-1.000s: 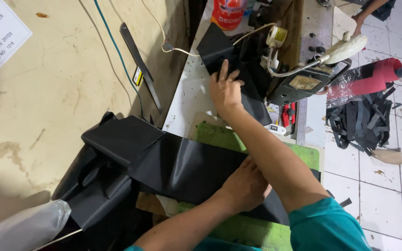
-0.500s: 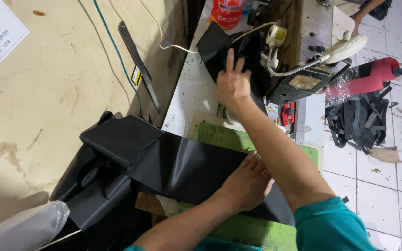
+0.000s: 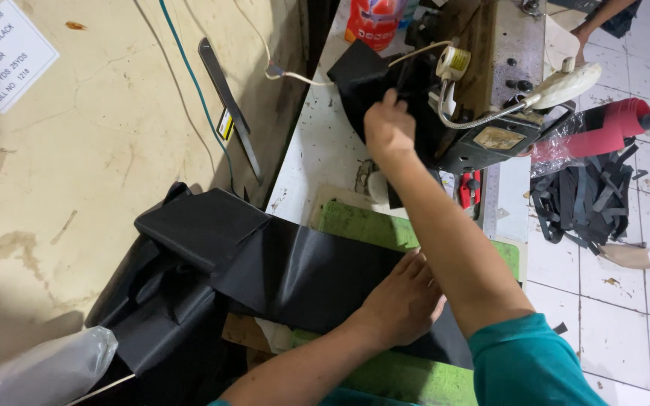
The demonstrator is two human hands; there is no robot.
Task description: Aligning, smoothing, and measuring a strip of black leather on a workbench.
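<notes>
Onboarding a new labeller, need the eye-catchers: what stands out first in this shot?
The long sheet of black fabric spread across the worktable's green mat, pressed flat by the left hand at lower centre. Above it, the right hand grips a smaller piece of black cloth beside the dark sewing machine. At right, a red roll lies over a heap of black straps on the white tiled floor.

Beige stained wall left; white tiled floor rt, dirty.

Right hand reached farther — now gripping the black fabric.
</notes>
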